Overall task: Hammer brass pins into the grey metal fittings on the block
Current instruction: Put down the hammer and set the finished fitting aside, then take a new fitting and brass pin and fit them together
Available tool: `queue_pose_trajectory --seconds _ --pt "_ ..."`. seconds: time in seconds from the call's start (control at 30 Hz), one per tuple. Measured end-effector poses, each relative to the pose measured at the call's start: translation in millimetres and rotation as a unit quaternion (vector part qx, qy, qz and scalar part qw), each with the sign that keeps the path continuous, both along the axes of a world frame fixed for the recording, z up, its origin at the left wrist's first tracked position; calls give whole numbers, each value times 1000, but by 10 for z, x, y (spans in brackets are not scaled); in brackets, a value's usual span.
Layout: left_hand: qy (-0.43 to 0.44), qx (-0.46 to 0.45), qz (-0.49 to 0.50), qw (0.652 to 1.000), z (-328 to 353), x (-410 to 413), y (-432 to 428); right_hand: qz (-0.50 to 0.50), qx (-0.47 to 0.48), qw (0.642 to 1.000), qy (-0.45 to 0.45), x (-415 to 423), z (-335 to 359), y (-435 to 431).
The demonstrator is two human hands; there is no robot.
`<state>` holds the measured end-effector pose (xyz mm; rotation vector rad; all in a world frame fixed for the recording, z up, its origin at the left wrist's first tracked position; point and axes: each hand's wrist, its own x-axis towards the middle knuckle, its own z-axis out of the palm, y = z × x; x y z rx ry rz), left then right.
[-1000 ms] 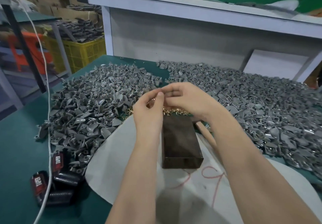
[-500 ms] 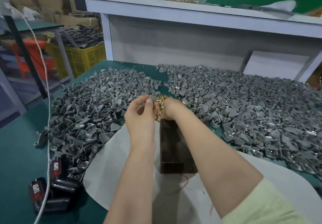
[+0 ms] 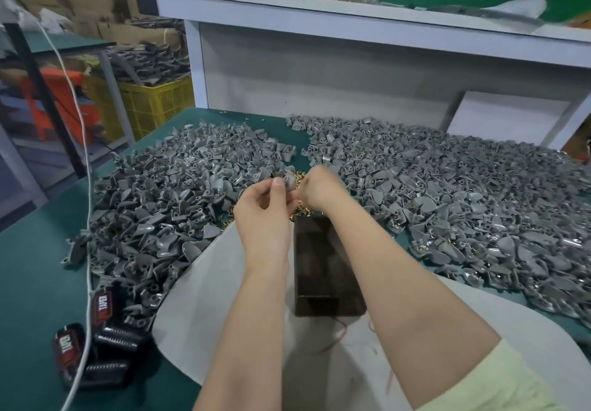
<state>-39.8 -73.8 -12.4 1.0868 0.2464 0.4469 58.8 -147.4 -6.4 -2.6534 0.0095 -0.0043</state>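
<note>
The left hand (image 3: 267, 206) pinches one grey fitting (image 3: 290, 182) above the far end of the dark block (image 3: 326, 266). The right hand (image 3: 319, 188), fingers curled, sits just right of it over the loose brass pins (image 3: 300, 211); whether it grips a pin cannot be told.

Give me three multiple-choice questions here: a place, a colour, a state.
1. Where is the dark block? A on the shelf; B on the white sheet; C on the floor.
2. What colour is the crate at the left? A blue; B white; C yellow.
3. What is the left hand doing? A pinching a grey fitting; B lying flat; C gripping a hammer.
Answers: B, it stands on the sheet; C, its walls are yellow; A, thumb and finger pinch the fitting.
</note>
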Motion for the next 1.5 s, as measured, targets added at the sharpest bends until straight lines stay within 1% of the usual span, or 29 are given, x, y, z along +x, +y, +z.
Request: queue_pose_trajectory --seconds 0.07,0.13,0.2,0.27,0.33,0.37,0.4,0.47,0.53,0.6,0.7,0.8,0.93,1.07,1.2,1.27,1.33,1.37,1.43,1.5 --pt "-12 90 -1 996 -26 -1 -6 6 120 992 -36 -122 118 -163" --pt "-24 230 -20 973 -47 -15 -29 11 211 976 -51 -279 227 -356" --pt "-19 368 -45 929 -66 -38 -79 22 267 963 -38 -452 300 -555" --pt "11 480 -74 874 -85 -53 -133 41 293 955 -15 -619 344 -705" --pt "59 564 -98 817 -100 -58 -163 53 289 956 0 -748 324 -793" --pt "81 582 -108 802 -99 -64 -165 58 286 957 1 -795 290 -813" --pt "95 583 -115 799 -93 -74 -160 61 279 958 0 -850 266 -813" --pt "104 564 -125 809 -75 -88 -142 54 249 967 -17 -910 188 -786" --pt "107 558 -125 813 -61 -99 -137 47 182 981 -58 -918 111 -763" --pt "116 567 -123 807 -48 -107 -146 55 93 990 -94 -914 65 -752" --pt "123 579 -125 796 -52 -101 -159 79 38 989 -117 -914 12 -728" --pt "117 589 -120 790 -68 -86 -159 99 -17 985 -137 -910 -19 -691" --pt "109 598 -115 785 -74 -78 -165 114 -63 982 -139 -919 27 -645" --pt "99 610 -110 779 -89 -69 -164 160 -208 955 -138 -895 127 -546" --pt "100 612 -108 777 -84 -57 -152 187 -274 934 -135 -891 185 -473" --pt "100 616 -105 775 -84 -58 -151 195 -278 930 -139 -893 185 -468" --pt "100 604 -109 783 -82 -65 -150 186 -234 945 -131 -883 176 -516" --pt "99 592 -111 792 -81 -70 -148 174 -183 960 -120 -880 175 -565" --pt "99 573 -112 806 -77 -76 -147 148 -48 984 -92 -896 169 -686" --pt "102 568 -112 809 -72 -75 -142 118 68 988 -76 -924 148 -782"
